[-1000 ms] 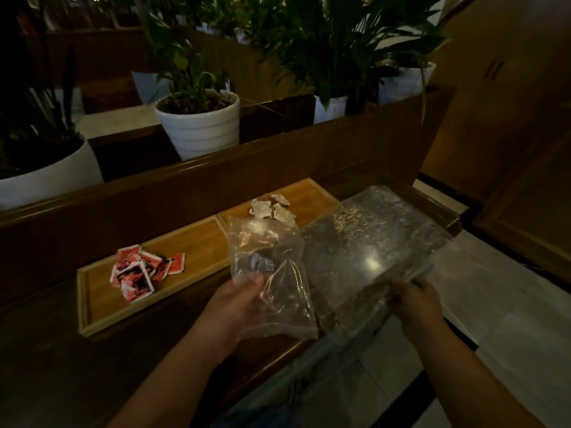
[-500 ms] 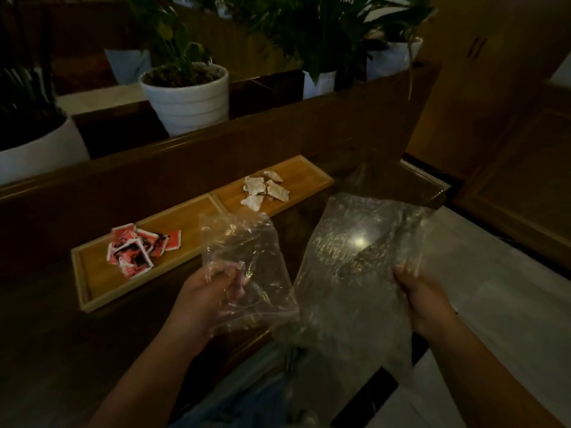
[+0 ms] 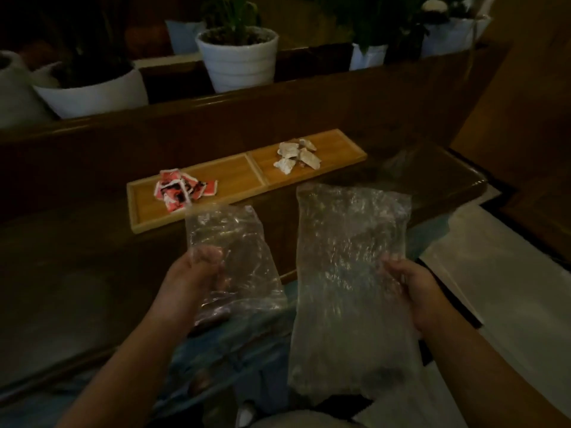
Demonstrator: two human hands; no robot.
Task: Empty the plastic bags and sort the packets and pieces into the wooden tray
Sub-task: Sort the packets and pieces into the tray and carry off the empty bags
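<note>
A two-part wooden tray (image 3: 234,177) lies on the dark wooden counter. Red and white packets (image 3: 182,189) are heaped in its left compartment, pale beige pieces (image 3: 295,156) in its right one. My left hand (image 3: 197,273) grips a small clear plastic bag (image 3: 234,254) by its left edge, in front of the tray. My right hand (image 3: 408,288) holds a larger clear plastic bag (image 3: 346,273) by its right edge; this bag hangs down past the counter edge. Both bags look empty, and they hang side by side without touching.
A raised wooden ledge (image 3: 278,100) runs behind the tray, with white plant pots (image 3: 239,57) on the far side. The counter's front edge (image 3: 287,274) runs under the bags. Pale floor (image 3: 494,273) lies to the right, blue cloth (image 3: 231,350) below.
The camera has tilted down. Both bags have come lower and toward me, and the large bag now hangs lengthwise instead of spread across the counter's right end.
</note>
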